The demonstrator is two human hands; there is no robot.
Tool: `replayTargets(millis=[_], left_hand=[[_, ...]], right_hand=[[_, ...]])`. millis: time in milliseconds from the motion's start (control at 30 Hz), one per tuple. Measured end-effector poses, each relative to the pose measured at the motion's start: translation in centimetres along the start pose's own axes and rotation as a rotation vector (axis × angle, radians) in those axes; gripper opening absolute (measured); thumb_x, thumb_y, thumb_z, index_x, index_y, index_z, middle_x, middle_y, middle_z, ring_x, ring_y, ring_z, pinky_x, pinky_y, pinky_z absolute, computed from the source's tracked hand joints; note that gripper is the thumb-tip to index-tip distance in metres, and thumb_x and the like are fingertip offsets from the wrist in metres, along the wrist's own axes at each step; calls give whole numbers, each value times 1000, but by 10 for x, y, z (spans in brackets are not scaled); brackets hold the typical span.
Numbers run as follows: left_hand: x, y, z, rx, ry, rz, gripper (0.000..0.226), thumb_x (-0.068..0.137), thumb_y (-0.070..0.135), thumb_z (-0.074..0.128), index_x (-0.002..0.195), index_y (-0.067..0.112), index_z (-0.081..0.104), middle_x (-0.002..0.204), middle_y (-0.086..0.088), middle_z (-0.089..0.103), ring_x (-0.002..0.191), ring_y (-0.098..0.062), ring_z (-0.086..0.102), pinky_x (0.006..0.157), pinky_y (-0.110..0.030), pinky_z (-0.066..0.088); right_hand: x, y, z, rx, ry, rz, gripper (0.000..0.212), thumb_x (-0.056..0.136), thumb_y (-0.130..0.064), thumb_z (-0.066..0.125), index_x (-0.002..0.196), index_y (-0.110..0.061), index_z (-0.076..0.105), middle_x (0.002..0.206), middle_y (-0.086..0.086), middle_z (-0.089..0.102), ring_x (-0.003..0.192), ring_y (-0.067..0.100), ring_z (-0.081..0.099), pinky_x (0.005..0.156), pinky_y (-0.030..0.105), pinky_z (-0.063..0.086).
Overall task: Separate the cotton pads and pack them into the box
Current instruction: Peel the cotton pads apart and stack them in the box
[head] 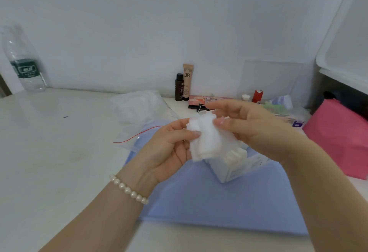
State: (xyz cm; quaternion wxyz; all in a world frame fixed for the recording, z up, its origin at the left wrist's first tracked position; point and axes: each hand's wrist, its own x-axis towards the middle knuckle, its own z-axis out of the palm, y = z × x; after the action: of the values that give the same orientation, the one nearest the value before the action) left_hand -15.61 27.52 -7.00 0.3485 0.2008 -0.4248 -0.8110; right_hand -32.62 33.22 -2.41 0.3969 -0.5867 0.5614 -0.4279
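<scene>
Pinching cotton pads (207, 138) between both hands (173, 148) above box (235, 166).

A plain white wall (139, 22) rises behind a white table (49, 152), evenly lit, with a white cabinet (342, 38) at right.

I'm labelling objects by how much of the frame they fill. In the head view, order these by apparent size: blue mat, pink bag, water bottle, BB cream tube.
Largest to smallest as they appear:
1. blue mat
2. pink bag, partly cut off at the frame edge
3. water bottle
4. BB cream tube
The mat lies nearest the camera, which enlarges it.
</scene>
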Motion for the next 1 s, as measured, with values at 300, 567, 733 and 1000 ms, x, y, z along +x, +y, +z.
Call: replayTargets(millis=[300,567,733,1000], left_hand=[[2,-13,8,-182,-27,-47,44,72,4,65,115,-5,60,118,-20,64,100,-26,66,82,-32,57],[9,-30,6,-212,199,-55,26,89,-7,49,112,-3,59,100,-14,70,85,-22,68,74,-31,58],[10,-31,8,-252,167,-70,31,89,-14,40,112,-4,57,106,-17,67,92,-25,65,74,-31,57],[8,-28,9,-266,90,-52,36,98,13,34,126,1,53,124,-19,61,111,-29,60,91,-38,50]], right_hand=[[3,3,3,-128,169,100,39,64,1,80,91,-25,69,72,2,59,83,6,61,81,34,54],[6,2,0,-360,360,81,24,76,-5,73,90,-23,68,65,-5,51,62,6,52,59,18,42],[-4,-14,-4,180,286,16,30,67,-2,72,96,-7,69,82,10,72,73,22,69,69,34,58],[8,5,40,246,450,22,14,73,-7,74,70,-11,62,64,1,64,53,3,61,49,19,53]])
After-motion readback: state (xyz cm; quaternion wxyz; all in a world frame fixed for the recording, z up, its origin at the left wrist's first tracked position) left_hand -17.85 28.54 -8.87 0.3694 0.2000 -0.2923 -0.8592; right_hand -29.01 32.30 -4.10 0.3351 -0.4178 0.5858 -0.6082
